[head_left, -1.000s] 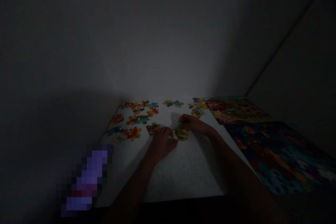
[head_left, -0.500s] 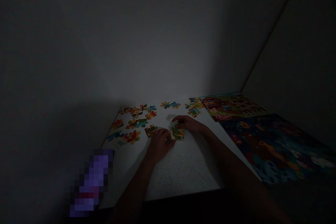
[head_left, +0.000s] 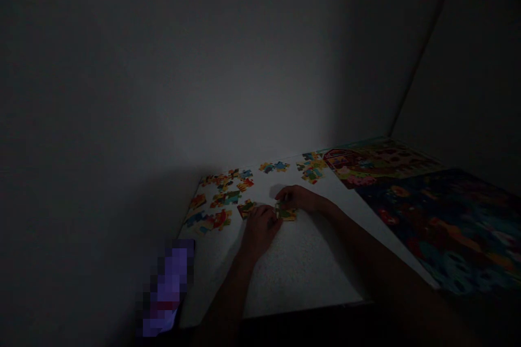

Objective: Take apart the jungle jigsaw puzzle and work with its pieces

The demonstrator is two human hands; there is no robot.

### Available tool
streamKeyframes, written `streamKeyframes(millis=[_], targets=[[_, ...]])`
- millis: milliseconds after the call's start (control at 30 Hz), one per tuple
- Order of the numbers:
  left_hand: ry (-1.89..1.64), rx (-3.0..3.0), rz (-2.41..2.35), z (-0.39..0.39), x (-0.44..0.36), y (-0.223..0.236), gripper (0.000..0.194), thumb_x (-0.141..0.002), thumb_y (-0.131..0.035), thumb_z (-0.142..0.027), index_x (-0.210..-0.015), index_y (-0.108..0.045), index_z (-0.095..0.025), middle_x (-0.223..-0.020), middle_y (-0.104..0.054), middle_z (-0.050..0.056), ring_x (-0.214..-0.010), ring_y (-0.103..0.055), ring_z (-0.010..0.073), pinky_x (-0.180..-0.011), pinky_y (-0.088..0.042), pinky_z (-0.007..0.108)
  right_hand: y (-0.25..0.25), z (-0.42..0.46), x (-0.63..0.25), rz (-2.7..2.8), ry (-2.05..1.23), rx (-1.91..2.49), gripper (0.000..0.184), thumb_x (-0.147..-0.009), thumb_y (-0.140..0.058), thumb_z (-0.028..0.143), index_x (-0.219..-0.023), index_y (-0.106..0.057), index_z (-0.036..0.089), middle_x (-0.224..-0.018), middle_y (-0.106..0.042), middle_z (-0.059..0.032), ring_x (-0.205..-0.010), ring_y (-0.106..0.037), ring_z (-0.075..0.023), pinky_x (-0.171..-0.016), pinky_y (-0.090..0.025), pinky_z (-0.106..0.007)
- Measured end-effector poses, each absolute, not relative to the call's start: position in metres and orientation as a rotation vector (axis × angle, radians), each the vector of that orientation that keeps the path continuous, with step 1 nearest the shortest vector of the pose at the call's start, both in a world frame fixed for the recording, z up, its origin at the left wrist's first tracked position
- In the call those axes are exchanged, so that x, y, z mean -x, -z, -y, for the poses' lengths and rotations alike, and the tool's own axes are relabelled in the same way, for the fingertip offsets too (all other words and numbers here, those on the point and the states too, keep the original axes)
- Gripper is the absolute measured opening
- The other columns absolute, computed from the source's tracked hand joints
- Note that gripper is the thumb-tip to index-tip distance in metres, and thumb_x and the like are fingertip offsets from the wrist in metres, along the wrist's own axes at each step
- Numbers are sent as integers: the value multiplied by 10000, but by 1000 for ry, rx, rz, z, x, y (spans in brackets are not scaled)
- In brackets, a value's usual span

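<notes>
The scene is very dim. On a white table (head_left: 301, 271) my left hand (head_left: 260, 225) and my right hand (head_left: 299, 198) meet over a small joined cluster of green and yellow puzzle pieces (head_left: 286, 212). Both hands have curled fingers pressing on the cluster's edges. A single red and yellow piece (head_left: 246, 209) lies just left of my left hand. Several loose colourful pieces (head_left: 222, 195) are scattered to the far left of the hands.
More loose pieces (head_left: 312, 168) lie near the back wall. A farm-picture puzzle board (head_left: 378, 165) and a dark sea-picture board (head_left: 451, 222) cover the table's right side. A blurred purple object (head_left: 166, 287) sits at the table's left front corner. Walls close in behind and right.
The camera has shifted, so the table sits further right and lower in view. Both hands stay on the small cluster, with my left hand closing in slightly on it.
</notes>
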State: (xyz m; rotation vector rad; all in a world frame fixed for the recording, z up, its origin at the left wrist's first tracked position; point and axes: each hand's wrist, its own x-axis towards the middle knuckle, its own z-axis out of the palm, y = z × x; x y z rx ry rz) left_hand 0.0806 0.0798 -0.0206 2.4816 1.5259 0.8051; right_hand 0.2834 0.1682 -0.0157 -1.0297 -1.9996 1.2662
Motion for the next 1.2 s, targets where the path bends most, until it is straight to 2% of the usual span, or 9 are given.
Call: streamKeyframes(millis=[167, 300, 500, 767, 900, 967, 1067, 1133, 1200], targets=[[-786, -2516, -1613, -79, -70, 10, 83, -889, -596, -225, -810, -621, -216, -1024, -665, 39, -1016, -613, 201, -960, -472, 379, 18, -169, -281, 1974, -1287, 1006, 350, -629, -768, 318, -942, -749, 160, -862, -712, -45, -776, -618, -182, -717, -485, -287], [-700, -2346, -1992, -116, -53, -10, 147, -912, -525, -235, -847, -656, -218, -962, -692, 38, -954, -645, 183, -913, -494, 319, 19, -170, -279, 1916, -1310, 1010, 327, -671, -745, 354, -935, -745, 161, -869, -725, -50, -782, -639, -188, -733, -495, -295], [-658, -2155, -2264, -175, -38, -7, 326, -856, -558, -236, -1160, -644, -157, -1224, -656, 154, -1192, -580, 291, -1045, -412, 431, 23, -172, -279, 1776, -1177, 1055, 276, -748, -660, 389, -863, -718, 144, -832, -712, -63, -768, -636, -191, -733, -485, -304], [-626, -2119, -2211, -175, -42, 8, 296, -865, -568, -277, -1123, -669, -172, -1129, -659, 159, -1169, -584, 323, -1035, -406, 477, 30, -180, -278, 1739, -1030, 1147, 226, -768, -597, 353, -832, -720, 175, -843, -729, -49, -814, -644, -224, -777, -497, -340], [-696, -2071, -2139, -173, -50, 8, 450, -806, -663, -275, -1242, -613, -176, -1150, -602, 160, -1157, -580, 348, -1007, -433, 499, 30, -180, -279, 1715, -966, 1203, 254, -798, -573, 388, -854, -710, 181, -893, -730, -65, -863, -646, -230, -832, -493, -362], [-752, -2081, -2039, -172, -57, 7, 517, -785, -674, -211, -1293, -581, -201, -1214, -556, 142, -1140, -595, 315, -1004, -452, 456, 28, -179, -279, 1721, -926, 1241, 286, -806, -578, 417, -905, -704, 181, -918, -719, -75, -878, -640, -228, -841, -491, -362], [-832, -2108, -1851, -168, -69, 7, 533, -800, -593, -77, -1303, -568, -250, -1234, -527, 82, -1038, -639, 198, -942, -501, 316, 28, -177, -277, 1713, -862, 1279, 394, -803, -601, 470, -1061, -668, 180, -943, -692, -75, -863, -628, -217, -816, -498, -359], [-889, -2115, -1730, -163, -78, 6, 467, -814, -542, -30, -1221, -613, -248, -1175, -548, 52, -983, -643, 152, -902, -510, 263, 29, -176, -275, 1708, -859, 1268, 468, -804, -604, 498, -1151, -627, 185, -981, -678, -78, -860, -625, -212, -814, -502, -365], [-980, -2093, -1603, -158, -89, 4, 352, -823, -528, -25, -1086, -652, -223, -1095, -579, 40, -966, -635, 150, -894, -506, 264, 31, -175, -274, 1708, -877, 1245, 517, -809, -604, 527, -1205, -596, 194, -1030, -673, -89, -888, -627, -219, -831, -504, -379]])
